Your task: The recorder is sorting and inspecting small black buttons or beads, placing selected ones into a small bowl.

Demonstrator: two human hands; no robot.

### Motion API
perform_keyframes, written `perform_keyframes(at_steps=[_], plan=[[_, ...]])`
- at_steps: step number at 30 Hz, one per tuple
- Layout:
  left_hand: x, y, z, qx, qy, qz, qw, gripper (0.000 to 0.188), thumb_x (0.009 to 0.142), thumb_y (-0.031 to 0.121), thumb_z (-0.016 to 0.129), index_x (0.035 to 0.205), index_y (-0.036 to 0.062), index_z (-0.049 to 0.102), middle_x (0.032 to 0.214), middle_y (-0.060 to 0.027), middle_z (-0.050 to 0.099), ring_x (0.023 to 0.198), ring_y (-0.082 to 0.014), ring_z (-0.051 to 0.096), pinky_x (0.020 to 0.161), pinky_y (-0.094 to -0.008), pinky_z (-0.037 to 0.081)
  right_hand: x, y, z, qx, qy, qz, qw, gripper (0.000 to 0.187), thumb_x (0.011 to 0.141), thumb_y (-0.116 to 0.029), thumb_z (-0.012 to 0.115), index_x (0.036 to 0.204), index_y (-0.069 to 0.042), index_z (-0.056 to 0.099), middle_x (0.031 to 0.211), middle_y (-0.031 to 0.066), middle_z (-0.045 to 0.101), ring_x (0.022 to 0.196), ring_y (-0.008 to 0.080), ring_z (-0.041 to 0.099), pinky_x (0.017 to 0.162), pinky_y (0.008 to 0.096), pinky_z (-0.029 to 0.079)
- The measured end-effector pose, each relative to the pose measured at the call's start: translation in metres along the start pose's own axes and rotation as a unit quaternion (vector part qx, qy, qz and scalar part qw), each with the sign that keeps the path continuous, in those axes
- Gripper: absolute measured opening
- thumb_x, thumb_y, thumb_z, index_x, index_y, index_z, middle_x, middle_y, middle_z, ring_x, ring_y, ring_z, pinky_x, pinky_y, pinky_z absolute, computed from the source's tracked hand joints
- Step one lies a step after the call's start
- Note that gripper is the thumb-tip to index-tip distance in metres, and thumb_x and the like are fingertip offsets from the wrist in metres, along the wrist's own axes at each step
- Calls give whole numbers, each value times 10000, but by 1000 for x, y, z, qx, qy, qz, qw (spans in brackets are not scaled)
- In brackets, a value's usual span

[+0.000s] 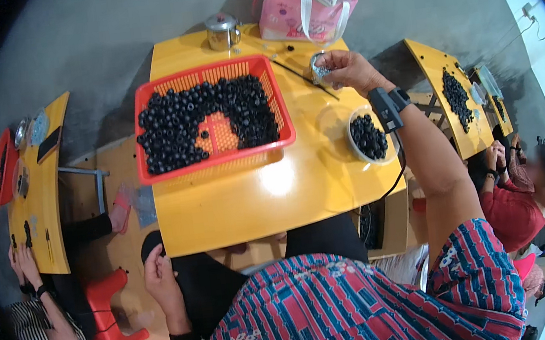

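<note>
My right hand (350, 71) reaches over a small round container (317, 59) of tiny silvery pieces at the table's far right. Its fingers are pinched together at the container, and what they hold is too small to make out. Low beside the table's front left corner is my left hand (163, 282), fingers curled near my knee. A small dark spot shows by its fingertips, too small to name. On the yellow table (236, 207) stands a red plastic basket (285, 112) of black ring-like pieces (171, 124). A clear tub (392, 147) of similar black pieces (367, 137) sits below my right wrist.
A lidded metal mug (223, 32) and a pink bag (306, 10) stand at the back. A thin black rod (303, 79) lies beside the basket. A cable hangs from my right wrist device (387, 108). People work at yellow tables (41, 214) on both sides; a red stool (106, 327) stands left.
</note>
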State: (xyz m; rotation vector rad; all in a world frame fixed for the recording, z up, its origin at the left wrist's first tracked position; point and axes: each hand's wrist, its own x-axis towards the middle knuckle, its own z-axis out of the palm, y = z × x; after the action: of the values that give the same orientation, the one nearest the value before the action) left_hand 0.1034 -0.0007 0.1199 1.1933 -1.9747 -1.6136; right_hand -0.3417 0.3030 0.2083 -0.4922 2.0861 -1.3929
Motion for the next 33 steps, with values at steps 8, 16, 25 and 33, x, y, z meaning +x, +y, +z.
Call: perform_keyframes(at_steps=[8, 16, 25, 33], plan=[[6, 1, 5, -23, -15, 18, 999, 252, 890, 50, 539, 1133, 34, 603, 779, 73, 473, 676, 7, 445, 556, -131, 386, -42, 16, 52, 9, -62, 62, 996, 236, 758, 20, 649, 970, -80, 626, 812, -30, 616, 672, 46, 573, 558, 187, 469], [5, -1, 7, -3, -8, 32, 999, 252, 893, 50, 537, 1135, 50, 609, 781, 74, 479, 671, 9, 440, 556, -133, 386, -64, 44, 93, -117, -81, 61, 988, 206, 756, 5, 648, 954, -52, 633, 834, 0, 636, 719, 84, 587, 610, 219, 484], [5, -4, 8, -8, -7, 45, 999, 253, 875, 35, 552, 1115, 64, 626, 757, 82, 469, 645, 11, 425, 543, -137, 388, -78, 44, 99, -232, -62, -1, 971, 358, 730, 18, 642, 1076, -77, 636, 989, 63, 667, 916, 173, 611, 841, 288, 463], [5, -4, 9, 37, 2, 51, 998, 246, 876, 51, 552, 1106, 68, 636, 737, 79, 461, 634, 0, 426, 533, -150, 394, -108, 34, 94, -277, 26, -75, 957, 400, 740, 39, 615, 1131, -40, 600, 1059, 101, 626, 933, 205, 600, 819, 301, 476]])
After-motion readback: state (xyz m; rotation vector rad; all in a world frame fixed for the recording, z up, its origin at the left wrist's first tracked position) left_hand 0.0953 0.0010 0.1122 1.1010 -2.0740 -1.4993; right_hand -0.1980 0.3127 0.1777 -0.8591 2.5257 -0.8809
